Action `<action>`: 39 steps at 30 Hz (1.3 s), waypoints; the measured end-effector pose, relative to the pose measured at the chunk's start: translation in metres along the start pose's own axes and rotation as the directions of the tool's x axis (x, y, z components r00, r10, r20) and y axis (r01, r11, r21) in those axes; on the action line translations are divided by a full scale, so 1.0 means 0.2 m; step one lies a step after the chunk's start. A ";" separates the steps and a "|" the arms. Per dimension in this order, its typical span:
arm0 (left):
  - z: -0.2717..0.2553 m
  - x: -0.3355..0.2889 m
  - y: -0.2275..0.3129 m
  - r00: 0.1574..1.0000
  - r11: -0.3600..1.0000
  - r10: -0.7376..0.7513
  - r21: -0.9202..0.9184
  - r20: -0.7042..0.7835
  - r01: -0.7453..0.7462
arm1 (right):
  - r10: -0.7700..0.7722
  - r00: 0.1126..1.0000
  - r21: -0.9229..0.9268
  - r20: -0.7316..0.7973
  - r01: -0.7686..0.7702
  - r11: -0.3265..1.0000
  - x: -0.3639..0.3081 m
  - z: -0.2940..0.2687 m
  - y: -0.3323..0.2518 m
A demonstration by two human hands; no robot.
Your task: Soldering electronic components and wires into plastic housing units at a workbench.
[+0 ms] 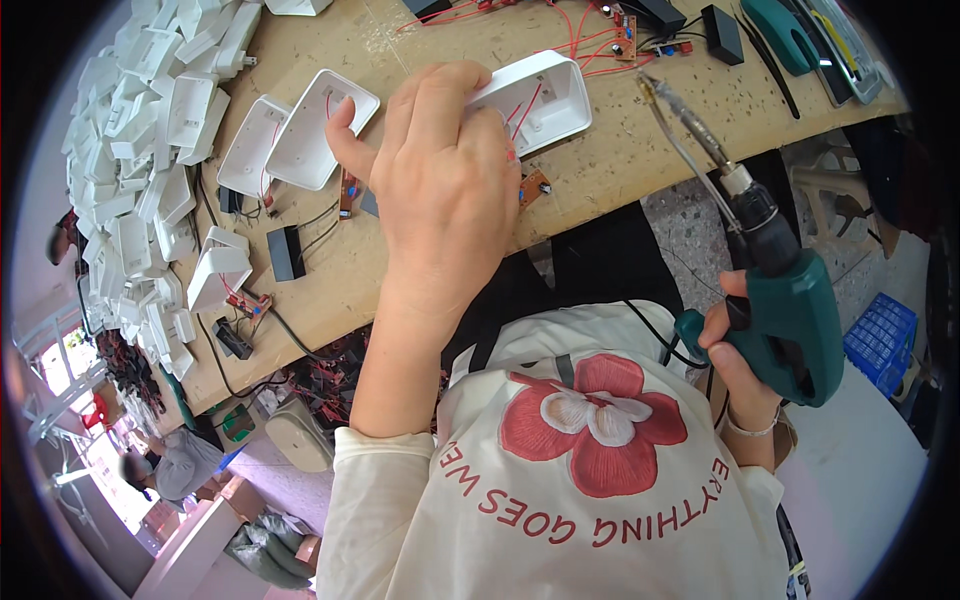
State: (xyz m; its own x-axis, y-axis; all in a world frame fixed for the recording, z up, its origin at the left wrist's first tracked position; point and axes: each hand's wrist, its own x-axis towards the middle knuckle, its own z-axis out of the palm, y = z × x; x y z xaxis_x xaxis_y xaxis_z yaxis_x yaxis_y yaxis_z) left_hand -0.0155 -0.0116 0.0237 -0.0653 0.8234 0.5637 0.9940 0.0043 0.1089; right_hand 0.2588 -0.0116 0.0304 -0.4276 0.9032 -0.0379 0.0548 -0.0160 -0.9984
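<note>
My left hand [440, 170] is over the bench with its fingers bent around the near left end of a white plastic case [556, 108]. That case lies on its side, its hollow facing me, and red wires run inside it. Its thumb side and whatever lies under the palm are partly hidden. Just below the case, a small brown circuit board [534, 188] pokes out beside the hand. My right hand [738, 362] is closed around the grip of a dark green soldering gun [805, 330]. The gun's metal tip [690, 120] points up and left, to the right of the case.
Two open white cases [322, 130] stand left of my hand, with a black block [286, 252] on wires nearby. White cases are heaped [140, 130] at the far left. Wired boards [625, 40] and a tray of tools [840, 50] lie along the back. A blue crate [880, 335] stands at right.
</note>
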 end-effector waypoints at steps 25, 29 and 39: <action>0.02 -0.10 0.10 0.995 0.985 0.010 -0.173 -0.096 -0.026 | 0.109 0.990 0.018 0.091 -0.112 0.994 -0.02 0.00 0.01; 0.01 -0.10 0.09 0.995 0.984 -0.012 -0.178 -0.098 -0.005 | 0.163 0.985 0.023 0.066 -0.164 0.986 -0.01 0.01 -0.01; 0.02 -0.10 0.11 0.987 0.978 -0.121 -0.182 -0.102 0.101 | 0.116 0.992 0.113 0.051 -0.121 0.986 -0.02 0.02 0.01</action>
State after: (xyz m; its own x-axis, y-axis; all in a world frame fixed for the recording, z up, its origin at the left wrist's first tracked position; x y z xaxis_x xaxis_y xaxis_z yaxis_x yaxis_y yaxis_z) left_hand 0.0075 -0.0261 0.0123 -0.1933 0.7548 0.6268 0.9498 -0.0161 0.3124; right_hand 0.2562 -0.0174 0.0288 -0.4635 0.8723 -0.1554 0.0035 -0.1736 -0.9848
